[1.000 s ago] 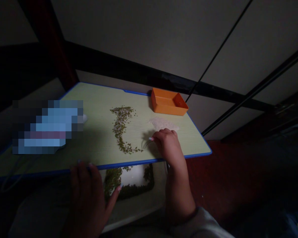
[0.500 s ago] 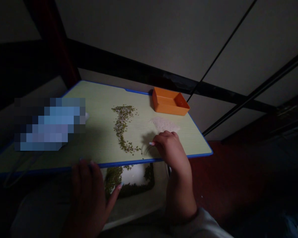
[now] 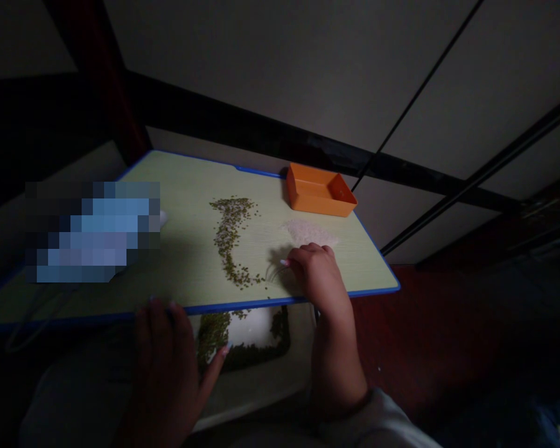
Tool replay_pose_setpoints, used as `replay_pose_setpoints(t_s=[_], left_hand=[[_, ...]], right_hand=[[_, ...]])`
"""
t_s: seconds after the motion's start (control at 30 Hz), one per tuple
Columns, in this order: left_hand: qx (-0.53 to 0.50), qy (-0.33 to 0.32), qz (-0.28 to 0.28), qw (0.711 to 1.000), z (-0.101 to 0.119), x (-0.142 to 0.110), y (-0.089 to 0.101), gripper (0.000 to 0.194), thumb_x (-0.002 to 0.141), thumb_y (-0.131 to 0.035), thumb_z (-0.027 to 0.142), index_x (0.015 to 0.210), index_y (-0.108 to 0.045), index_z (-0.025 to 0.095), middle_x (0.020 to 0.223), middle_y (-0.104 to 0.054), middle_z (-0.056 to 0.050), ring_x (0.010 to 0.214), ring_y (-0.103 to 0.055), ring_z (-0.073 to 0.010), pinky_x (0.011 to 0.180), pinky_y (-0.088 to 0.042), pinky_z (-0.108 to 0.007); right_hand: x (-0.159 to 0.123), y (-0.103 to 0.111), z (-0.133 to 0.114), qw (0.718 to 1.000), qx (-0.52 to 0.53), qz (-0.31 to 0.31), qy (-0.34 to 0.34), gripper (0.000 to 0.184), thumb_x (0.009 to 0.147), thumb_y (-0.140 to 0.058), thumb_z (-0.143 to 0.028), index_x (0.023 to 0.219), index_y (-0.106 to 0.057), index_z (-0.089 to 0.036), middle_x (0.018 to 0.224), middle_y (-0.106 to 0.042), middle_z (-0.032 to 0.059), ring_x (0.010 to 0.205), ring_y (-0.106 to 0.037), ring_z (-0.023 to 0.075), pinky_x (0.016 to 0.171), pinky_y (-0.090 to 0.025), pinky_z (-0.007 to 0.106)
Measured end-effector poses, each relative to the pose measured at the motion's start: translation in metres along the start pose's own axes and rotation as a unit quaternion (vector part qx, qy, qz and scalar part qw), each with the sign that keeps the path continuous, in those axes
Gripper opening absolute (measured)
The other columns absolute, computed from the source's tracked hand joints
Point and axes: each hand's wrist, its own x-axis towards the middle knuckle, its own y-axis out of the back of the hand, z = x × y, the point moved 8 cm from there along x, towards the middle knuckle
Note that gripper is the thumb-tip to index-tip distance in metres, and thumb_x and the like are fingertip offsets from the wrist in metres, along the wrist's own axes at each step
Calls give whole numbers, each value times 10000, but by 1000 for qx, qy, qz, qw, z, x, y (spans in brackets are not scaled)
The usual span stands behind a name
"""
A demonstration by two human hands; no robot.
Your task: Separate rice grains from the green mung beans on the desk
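Note:
My right hand (image 3: 320, 277) hovers low over the front right of a pale tabletop (image 3: 182, 186), its fingers pinched together. Thin curved lines show beside its fingertips, but what it holds is hidden. Just beyond the fingers lies a patch of fine whitish grains (image 3: 310, 231). To their left, small green-brown pieces (image 3: 231, 239) are scattered in a curved band with paler bits among them. My left hand (image 3: 168, 361) rests at the table's blue front edge, fingers extended and thumb spread, holding nothing.
An orange open box (image 3: 322, 193) stands at the table's back right. A pixelated bluish object (image 3: 107, 230) lies on the left, with a cord loop near it. Below the front edge is a white-bottomed container (image 3: 256, 330) with green pieces. Cabinet panels (image 3: 280, 74) rise behind.
My right hand has shifted slightly away from me, towards the whitish grains. The band of green-brown pieces looks paler in its upper part. My left hand stays in place.

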Motion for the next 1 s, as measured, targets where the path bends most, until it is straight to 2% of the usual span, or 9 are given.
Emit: replay_pose_setpoints(t_s=[0.17, 0.3, 0.47, 0.8, 1.0], left_hand=[[-1, 3, -4, 1000, -1, 0, 0, 1012, 956, -567, 467, 1653, 62, 90, 1772, 114, -230, 1624, -7, -509, 1242, -251, -771], [-2, 2, -10, 1000, 1, 0, 0, 1002, 961, -564, 459, 1653, 49, 71, 1768, 91, -260, 1620, -8, -518, 1230, -267, -774], [-7, 6, -16, 1000, 2, 0, -1, 976, 974, -532, 444, 1651, 60, 65, 1766, 111, -264, 1618, 9, -524, 1235, -240, -776], [-17, 14, -23, 1000, 3, 1, 0, 962, 984, -518, 437, 1651, 74, 76, 1767, 122, -259, 1617, 18, -527, 1254, -200, -769], [-9, 8, -20, 1000, 2, 2, 0, 997, 966, -558, 415, 1656, 89, 99, 1762, 108, -278, 1611, -5, -544, 1217, -265, -799]], right_hand=[[0, 2, 2, 1000, -1, 8, -8, 163, 1031, -646, -255, 936, -760, -190, 955, -792, 74, 979, -669, 230, 831, -315, 342], [-3, 3, 0, 1000, 10, 9, 3, 170, 1029, -651, -260, 911, -753, -191, 942, -786, 70, 962, -668, 220, 831, -317, 336], [-3, 1, -3, 1000, 17, -12, 11, 165, 1029, -646, -235, 908, -749, -188, 940, -778, 69, 963, -667, 214, 836, -314, 332], [-1, -3, -13, 1000, 6, -4, 22, 163, 1031, -643, -250, 925, -749, -186, 943, -776, 76, 948, -653, 213, 836, -304, 331], [-2, -3, -8, 1000, -15, -8, 7, 175, 1032, -629, -256, 932, -755, -187, 946, -785, 84, 948, -660, 224, 836, -314, 339]])
